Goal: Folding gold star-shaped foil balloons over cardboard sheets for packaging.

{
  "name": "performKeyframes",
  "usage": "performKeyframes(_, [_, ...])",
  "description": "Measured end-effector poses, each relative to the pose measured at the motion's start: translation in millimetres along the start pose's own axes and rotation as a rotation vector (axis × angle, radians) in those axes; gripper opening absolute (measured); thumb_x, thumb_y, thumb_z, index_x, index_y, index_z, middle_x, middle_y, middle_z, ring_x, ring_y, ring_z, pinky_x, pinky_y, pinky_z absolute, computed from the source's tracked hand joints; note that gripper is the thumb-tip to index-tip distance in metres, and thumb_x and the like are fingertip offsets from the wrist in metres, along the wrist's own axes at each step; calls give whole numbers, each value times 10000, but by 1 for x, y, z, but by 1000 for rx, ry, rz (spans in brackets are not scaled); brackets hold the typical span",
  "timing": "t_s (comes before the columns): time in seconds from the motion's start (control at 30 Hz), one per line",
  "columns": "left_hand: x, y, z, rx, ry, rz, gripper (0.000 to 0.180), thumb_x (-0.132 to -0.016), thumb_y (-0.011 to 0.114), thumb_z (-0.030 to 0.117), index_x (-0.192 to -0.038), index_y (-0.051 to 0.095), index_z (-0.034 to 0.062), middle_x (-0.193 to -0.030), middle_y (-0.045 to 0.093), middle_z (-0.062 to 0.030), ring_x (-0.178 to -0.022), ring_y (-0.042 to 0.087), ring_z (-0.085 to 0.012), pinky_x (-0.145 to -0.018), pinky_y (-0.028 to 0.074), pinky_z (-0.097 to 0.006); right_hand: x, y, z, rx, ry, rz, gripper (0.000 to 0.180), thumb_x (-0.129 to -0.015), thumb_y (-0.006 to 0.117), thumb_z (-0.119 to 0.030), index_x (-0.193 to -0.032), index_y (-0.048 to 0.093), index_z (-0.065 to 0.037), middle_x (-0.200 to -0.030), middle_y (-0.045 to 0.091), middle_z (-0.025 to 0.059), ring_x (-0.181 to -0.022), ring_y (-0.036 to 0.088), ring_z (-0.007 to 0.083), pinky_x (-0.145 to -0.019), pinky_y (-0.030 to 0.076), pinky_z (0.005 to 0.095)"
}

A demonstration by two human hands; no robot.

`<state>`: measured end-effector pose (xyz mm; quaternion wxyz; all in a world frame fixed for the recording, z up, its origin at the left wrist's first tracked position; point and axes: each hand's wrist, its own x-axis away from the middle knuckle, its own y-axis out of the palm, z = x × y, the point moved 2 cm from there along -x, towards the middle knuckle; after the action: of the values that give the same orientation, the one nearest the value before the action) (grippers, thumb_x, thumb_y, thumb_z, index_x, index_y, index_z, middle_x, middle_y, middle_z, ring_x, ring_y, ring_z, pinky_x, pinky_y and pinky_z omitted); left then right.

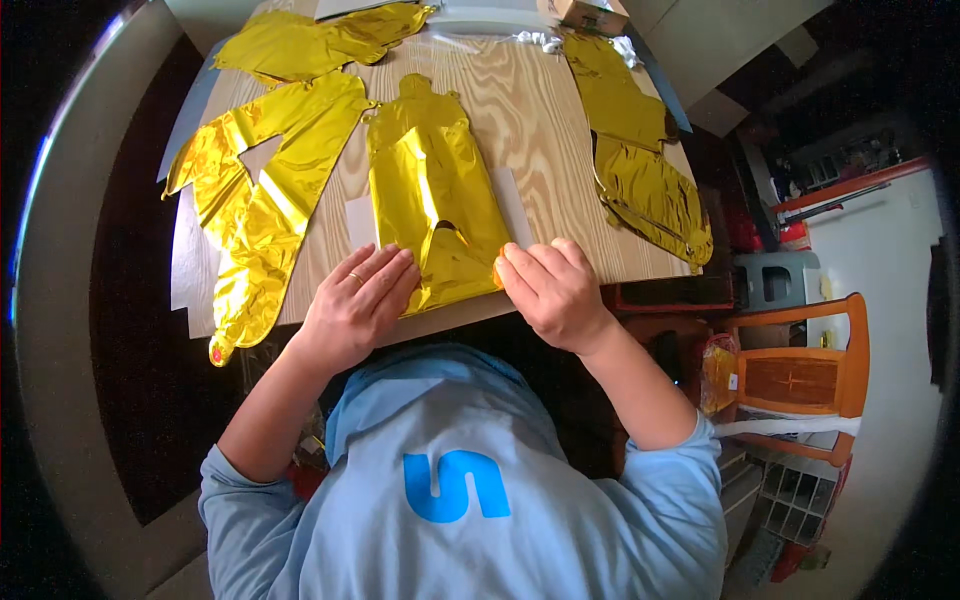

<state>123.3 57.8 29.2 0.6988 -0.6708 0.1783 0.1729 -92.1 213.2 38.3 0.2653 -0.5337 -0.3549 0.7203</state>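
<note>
A flat gold foil balloon (432, 165) lies lengthwise in front of me, with small tabs at its far end and a dark slit near its lower middle. My left hand (362, 298) is closed at its near left edge, the fingers pressed together over the foil. At the near right corner my right hand (553, 292) is closed on the foil, fingers curled in and a bit of orange-gold showing beside them. Under the balloon a pale sheet (512, 205) sticks out on both sides. The fingertips of both hands are partly hidden.
The wood-grain table (540, 150) bears more gold foil balloons: a branching one (270, 190) at left, another flat one (310, 45) at the far left, and a long folded one (640, 150) at right. A cardboard box (590, 14) stands at the far edge. A wooden chair (800, 375) is at right.
</note>
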Motion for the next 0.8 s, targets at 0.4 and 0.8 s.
performKeyframes(0.4, [-3,-1,-1,24,-59,-48,368,-856,674,154,-1204,663,35,-1160,624,-113,-1131,609,-296,-1033,477,-479,-2,-2,4,-45,8,-101,250,-817,670,-187,-965,681,14,-958,683,143,-827,630,249,-807,502,382])
performKeyframes(0.8, [2,-2,3,97,-178,14,459,-806,664,74,-1263,648,28,-1113,592,-107,-998,615,-277,-859,505,-420,14,-14,31,-1199,1327,-602,440,-1000,609,-378,-999,680,56,-816,730,131,-497,592,99,-467,453,232])
